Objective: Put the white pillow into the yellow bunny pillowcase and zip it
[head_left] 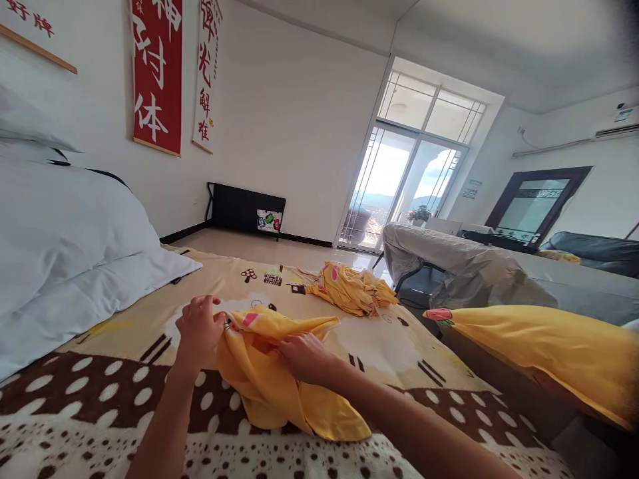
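Note:
A yellow garment [279,392] lies crumpled on the patterned bedspread [124,399] right in front of me. My left hand [200,329] is closed on its upper left edge, fingers curled round the cloth. My right hand [304,356] pinches a fold near the garment's middle. A second yellow garment [352,289] with pink patches sits in a heap farther back on the bed, apart from both hands.
A white duvet and pillows [64,233] are piled at the left. A yellow pillow or cloth [544,352] lies off the bed's right side. Behind it stand a grey covered chair [449,266], a dark sofa [599,253] and a balcony door [394,193].

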Available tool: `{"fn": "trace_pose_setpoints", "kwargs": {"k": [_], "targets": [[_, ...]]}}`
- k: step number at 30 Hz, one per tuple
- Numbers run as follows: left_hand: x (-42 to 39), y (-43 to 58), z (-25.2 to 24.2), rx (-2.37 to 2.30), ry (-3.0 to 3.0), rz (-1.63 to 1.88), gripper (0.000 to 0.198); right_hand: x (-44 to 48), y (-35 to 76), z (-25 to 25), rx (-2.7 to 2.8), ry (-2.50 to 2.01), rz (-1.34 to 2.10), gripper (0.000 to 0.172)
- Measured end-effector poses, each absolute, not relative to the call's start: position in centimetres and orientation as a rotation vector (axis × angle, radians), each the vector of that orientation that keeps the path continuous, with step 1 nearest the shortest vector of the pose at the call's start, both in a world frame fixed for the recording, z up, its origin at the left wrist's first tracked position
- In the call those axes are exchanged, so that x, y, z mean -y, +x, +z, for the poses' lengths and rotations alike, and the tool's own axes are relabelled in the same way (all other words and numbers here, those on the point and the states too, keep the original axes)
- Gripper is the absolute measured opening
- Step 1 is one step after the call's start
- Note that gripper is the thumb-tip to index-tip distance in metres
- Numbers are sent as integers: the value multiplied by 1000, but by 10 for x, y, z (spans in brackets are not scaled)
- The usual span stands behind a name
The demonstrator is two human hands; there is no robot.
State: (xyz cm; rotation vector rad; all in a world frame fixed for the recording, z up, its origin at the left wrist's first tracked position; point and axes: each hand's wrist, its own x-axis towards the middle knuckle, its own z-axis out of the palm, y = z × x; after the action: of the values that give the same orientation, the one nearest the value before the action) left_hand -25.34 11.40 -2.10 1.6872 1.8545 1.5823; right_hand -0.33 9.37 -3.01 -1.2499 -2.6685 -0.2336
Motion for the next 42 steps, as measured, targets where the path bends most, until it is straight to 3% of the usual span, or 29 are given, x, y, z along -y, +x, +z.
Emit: {"fn": "trace_pose_setpoints", "kwargs": {"k": [3, 7, 12, 15, 21, 27, 33, 37, 42], "targets": [[-95, -233, -8, -1726, 1955, 1498, 21, -102, -5, -45, 2682, -1363, -347, 16], [-61, -198, 9, -1433, 2228, 1114, 23, -106, 5, -44, 2716, -1392, -411, 16], [-37, -170, 27, -1403, 2009, 851, 47, -77, 9, 10, 2316, -1354, -215, 15], [-39, -169, 31, -1167, 1768, 935, 64, -44, -3, 47, 2079, -1090, -97, 17], [-38, -180, 39, -1048, 1782, 1196, 36, -1, -28, 51, 2369, -591, -116, 11], [-23, -200, 42, -1336, 2057, 1026, 19, -21, -15, 50, 2455, -684, 33, 14], [-4, -203, 41, -1290, 2170, 984, 27, -46, -6, 62, 2403, -788, 39, 35], [3, -205, 47, -1311, 2188, 963, 32, -62, -2, 57, 2428, -863, 30, 13], [-7, -216, 47, -1435, 2169, 890, 34, -64, -2, 85, 2077, -972, 166, 14]]}}
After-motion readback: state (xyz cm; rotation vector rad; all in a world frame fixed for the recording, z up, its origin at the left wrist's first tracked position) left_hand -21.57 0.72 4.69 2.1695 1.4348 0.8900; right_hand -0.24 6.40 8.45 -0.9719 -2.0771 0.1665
